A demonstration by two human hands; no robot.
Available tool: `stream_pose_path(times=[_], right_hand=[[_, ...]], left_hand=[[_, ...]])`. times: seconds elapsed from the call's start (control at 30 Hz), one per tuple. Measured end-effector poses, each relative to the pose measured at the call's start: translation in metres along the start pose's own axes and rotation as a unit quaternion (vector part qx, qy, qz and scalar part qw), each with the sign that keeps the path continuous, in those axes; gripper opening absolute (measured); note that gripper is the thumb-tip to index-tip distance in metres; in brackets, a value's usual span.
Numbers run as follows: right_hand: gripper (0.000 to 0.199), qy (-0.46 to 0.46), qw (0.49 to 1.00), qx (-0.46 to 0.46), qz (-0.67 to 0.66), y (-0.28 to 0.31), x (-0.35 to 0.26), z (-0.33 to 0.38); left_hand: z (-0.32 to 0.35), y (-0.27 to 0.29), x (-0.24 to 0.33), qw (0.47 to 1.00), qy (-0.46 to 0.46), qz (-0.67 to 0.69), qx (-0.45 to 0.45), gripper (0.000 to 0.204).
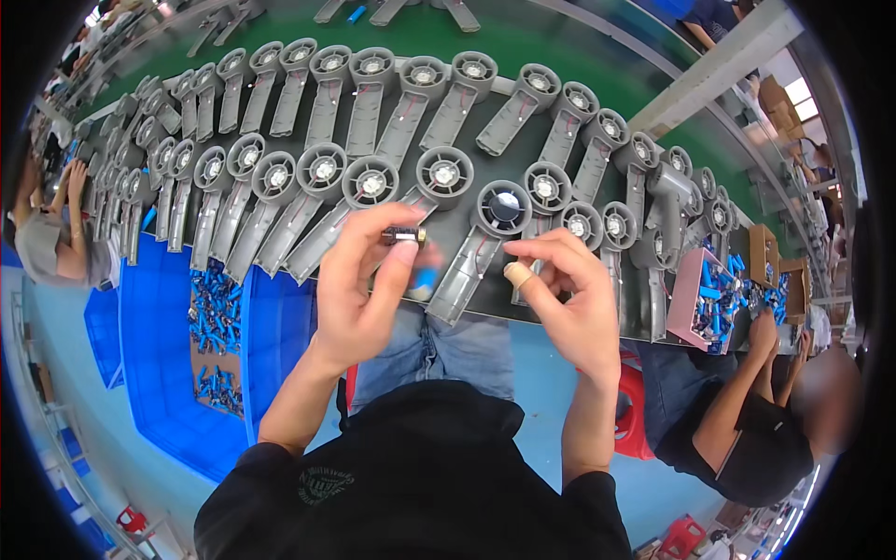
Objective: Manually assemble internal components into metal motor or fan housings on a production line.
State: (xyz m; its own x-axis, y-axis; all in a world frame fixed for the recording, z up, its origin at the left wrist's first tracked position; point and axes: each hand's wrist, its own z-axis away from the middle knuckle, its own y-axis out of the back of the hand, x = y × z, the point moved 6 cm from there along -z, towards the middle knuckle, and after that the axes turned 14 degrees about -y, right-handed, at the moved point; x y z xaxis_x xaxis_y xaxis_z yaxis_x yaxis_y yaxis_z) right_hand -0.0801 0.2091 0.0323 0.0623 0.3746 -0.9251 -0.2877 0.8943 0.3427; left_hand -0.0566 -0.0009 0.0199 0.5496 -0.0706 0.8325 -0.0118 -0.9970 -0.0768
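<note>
**benchrat:** Two hands up over the tabletop (523, 42) edge. Left hand (359, 280) is pinching a small dark cylinder (403, 235), looks like a little motor with a brassy end, between thumb and fingers (373, 224). Something blue (425, 278) sits just under it by the thumb, too blurred to tell what.

**solderjoe:** And the right?

**benchrat:** Right hand (569, 289) is curled, fingers (551, 250) bent in toward the thumb, which has a tan bandage (516, 273) on its tip. Can't tell if it's pinching anything, could be a thin wire but it's too small to see. It's right beside a grey fan shell (485, 243) with a black round hub, lying at the near edge between the two hands.

**solderjoe:** Rest of the bench?

**benchrat:** Rows of the same grey shells (322, 173), round heads up, handles pointing down toward the person, packed touching. Blue bin (168, 373) at lower left with a cardboard tray of blue parts (215, 336). A pink box (691, 299) of blue parts on the right, next to another person's hand (765, 331).
</note>
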Motion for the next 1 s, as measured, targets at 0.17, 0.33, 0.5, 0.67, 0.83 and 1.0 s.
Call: stream_pose_path(times=[0.17, 0.33, 0.5, 0.67, 0.83, 1.0], right_hand=[[0.021, -0.006, 0.994, 0.093, 0.056, -0.014, 0.016, 0.002], [0.021, 0.001, 0.994, 0.107, -0.002, -0.025, 0.026, 0.001], [0.022, 0.051, 0.996, 0.075, 0.015, -0.037, 0.021, -0.013], [0.019, 0.096, 0.992, 0.045, 0.066, -0.042, 0.022, -0.022], [0.01, 0.069, 0.991, 0.097, 0.055, -0.041, 0.024, -0.022], [0.011, 0.09, 0.986, 0.134, 0.044, -0.039, 0.024, -0.02]], left_hand=[[0.0, -0.025, 0.004, 0.923, -0.108, -0.29, -0.228, 0.023], [0.005, -0.047, -0.018, 0.874, -0.112, -0.38, -0.28, 0.018], [0.005, -0.035, -0.025, 0.905, -0.089, -0.348, -0.227, 0.013], [0.006, -0.028, -0.023, 0.908, -0.128, -0.341, -0.209, 0.012], [0.004, -0.024, -0.024, 0.946, -0.075, -0.273, -0.157, 0.021], [0.011, -0.018, -0.033, 0.976, 0.029, -0.182, -0.12, 0.042]])
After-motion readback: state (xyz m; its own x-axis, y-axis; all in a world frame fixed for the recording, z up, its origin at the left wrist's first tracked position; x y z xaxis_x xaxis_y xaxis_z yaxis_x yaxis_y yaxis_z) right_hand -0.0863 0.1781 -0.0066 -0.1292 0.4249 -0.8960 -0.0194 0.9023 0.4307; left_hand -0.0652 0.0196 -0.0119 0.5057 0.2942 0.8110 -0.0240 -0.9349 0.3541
